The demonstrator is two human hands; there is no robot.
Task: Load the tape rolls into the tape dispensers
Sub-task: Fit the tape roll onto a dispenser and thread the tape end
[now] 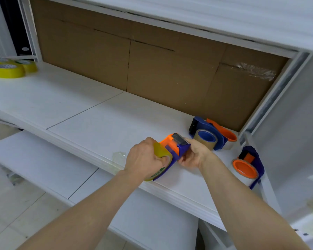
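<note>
The hands are clamped on one tape dispenser (178, 147), left of the loaded dispensers (207, 136): left hand (143, 159) grips its yellow tape roll (160, 150), right hand (195, 154) its blade end. Threading seems underway; next, the tape end likely needs drawing across the blade.

An orange-and-blue tape dispenser (176, 147), carrying a yellowish tape roll (160, 153), was held at the shelf's (98, 114) front edge. Two loaded dispensers (209, 135) lay together far right, a third dispenser (248, 165) nearer; yellow tape rolls (9, 69) sat far left.
</note>
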